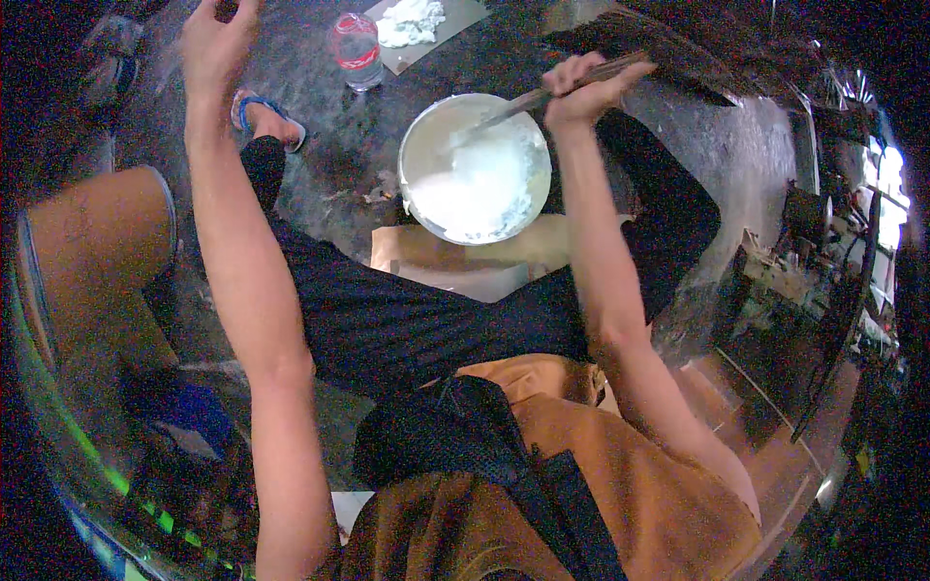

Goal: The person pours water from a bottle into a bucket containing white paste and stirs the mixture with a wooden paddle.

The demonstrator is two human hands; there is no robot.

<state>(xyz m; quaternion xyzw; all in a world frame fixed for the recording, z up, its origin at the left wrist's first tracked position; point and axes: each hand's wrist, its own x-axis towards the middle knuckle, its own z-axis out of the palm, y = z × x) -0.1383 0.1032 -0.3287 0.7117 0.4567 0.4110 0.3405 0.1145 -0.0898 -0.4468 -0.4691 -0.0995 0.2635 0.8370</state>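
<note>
My right hand [576,89] is closed round a long flat stick [523,103]. The stick slants down to the left, its lower end inside a round white bucket [411,145]. Bright white material [484,184], too overexposed to show its texture, lies in the bucket and coats its inner wall. At the upper left, away from the bucket, I hold up my left hand [219,44]. Its thumb and fingers curve apart round a dark gap, with nothing visible in them, and the top edge cuts off the fingertips.
Beyond the bucket stand a clear bottle with a red band [358,58] and a white lump [412,21] on a flat sheet [448,34]. Brown cardboard [387,247] lies between my legs. A brown drum [102,228] is at left; clutter [785,266] lines the right.
</note>
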